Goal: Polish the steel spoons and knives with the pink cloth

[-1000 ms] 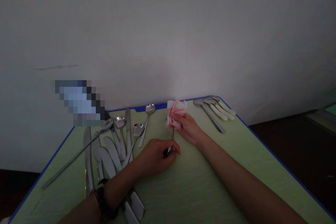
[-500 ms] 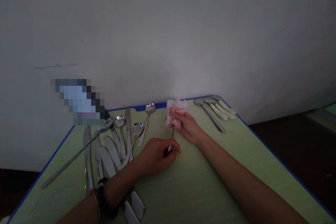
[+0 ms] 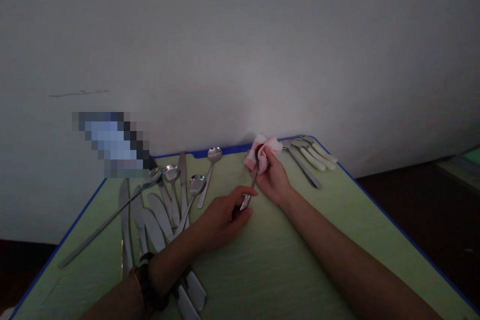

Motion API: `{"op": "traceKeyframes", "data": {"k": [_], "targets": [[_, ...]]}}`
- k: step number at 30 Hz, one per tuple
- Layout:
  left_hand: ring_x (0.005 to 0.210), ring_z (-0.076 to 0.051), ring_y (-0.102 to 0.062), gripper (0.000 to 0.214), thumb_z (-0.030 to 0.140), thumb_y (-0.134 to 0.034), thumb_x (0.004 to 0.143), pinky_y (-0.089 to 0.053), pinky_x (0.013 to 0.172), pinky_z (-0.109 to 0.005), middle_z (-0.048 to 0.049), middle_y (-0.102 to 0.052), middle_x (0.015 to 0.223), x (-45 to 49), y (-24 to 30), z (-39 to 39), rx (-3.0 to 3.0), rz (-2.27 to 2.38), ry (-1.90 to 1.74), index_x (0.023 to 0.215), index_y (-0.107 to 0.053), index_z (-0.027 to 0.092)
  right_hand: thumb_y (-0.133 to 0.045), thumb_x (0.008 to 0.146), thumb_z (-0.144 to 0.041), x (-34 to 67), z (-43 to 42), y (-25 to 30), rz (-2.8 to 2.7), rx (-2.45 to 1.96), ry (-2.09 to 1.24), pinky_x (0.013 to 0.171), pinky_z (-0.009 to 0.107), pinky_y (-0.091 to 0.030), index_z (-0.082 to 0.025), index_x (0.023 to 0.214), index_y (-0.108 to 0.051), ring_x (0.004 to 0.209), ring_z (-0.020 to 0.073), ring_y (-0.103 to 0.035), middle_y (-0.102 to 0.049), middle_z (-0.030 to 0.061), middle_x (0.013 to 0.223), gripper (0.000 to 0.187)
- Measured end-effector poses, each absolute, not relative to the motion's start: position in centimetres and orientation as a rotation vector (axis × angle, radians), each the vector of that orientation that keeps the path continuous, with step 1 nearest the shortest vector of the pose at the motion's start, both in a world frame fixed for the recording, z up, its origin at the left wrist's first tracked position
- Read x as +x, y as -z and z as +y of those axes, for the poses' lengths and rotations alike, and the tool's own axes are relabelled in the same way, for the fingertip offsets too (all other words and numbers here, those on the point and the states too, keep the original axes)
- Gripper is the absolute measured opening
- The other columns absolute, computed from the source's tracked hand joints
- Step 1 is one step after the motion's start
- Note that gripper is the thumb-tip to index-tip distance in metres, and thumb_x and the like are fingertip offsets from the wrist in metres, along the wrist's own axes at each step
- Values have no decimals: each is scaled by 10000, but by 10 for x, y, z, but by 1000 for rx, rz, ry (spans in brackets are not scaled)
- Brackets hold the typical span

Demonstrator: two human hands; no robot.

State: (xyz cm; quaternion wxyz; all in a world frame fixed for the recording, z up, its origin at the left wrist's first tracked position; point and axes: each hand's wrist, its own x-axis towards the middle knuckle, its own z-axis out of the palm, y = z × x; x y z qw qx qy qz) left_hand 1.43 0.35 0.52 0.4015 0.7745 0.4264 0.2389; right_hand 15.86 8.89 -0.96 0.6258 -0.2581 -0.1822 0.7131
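Note:
My left hand (image 3: 227, 215) pinches the patterned handle end of a metal spoon (image 3: 254, 178) between thumb and fingers. The spoon slants up and to the right. Around its dark-looking bowl, a crumpled pink and white cloth (image 3: 252, 158) is gripped by my right hand (image 3: 275, 177). Folds of the cloth partly hide the bowl. Left of my hands lie several table knives (image 3: 153, 225) and spoons, among them a square-edged spoon (image 3: 197, 185) and a round spoon (image 3: 214, 154). My left forearm covers part of the knives.
Right of my hands, several forks with cream handles (image 3: 313, 159) lie beside a long steel utensil (image 3: 304, 167). A long-handled spoon (image 3: 101, 232) rests at the left. A pixelated object (image 3: 110, 142) stands at the back left. The green table (image 3: 285, 265) meets a wall (image 3: 240, 60).
My right hand and the cloth have shifted right and slightly up. The spoon's handle has tilted, and its bowl now partly shows among the folds. My left fingers have opened slightly around the handle.

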Motion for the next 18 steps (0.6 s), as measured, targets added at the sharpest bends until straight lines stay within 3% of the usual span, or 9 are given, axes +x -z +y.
{"op": "traceKeyframes", "data": {"k": [3,7,12,18], "targets": [[517,-87,-359,458,220,-411,867,-269,507,-199,87,-403,618,14,-2,5,1773,1096,-739,1311,-315,163,-608,762,-250,159,88,10,-457,-576,-1669,692,250,-538,-244,846,-603,723,103,-601,-677,-53,882,84],[496,-81,-332,512,229,-418,880,-253,489,-194,94,-390,591,15,1,7,1709,1118,-773,1368,-276,161,-574,777,-260,159,86,8,-422,-590,-1692,680,254,-531,-234,845,-608,741,121,-612,-685,-32,862,81],[483,-77,-409,618,219,-419,889,-318,487,-183,74,-514,592,16,3,7,1636,1084,-769,1445,-155,164,-537,786,-307,160,83,3,-492,-585,-1737,658,277,-525,-225,921,-606,757,148,-623,-691,-4,887,172],[496,-62,-454,591,222,-425,890,-393,521,-193,2,-618,802,17,4,8,1631,1045,-775,1434,-195,185,-534,750,-289,161,81,1,-516,-582,-1755,684,278,-526,-226,911,-606,720,141,-635,-694,-11,880,187]]}}
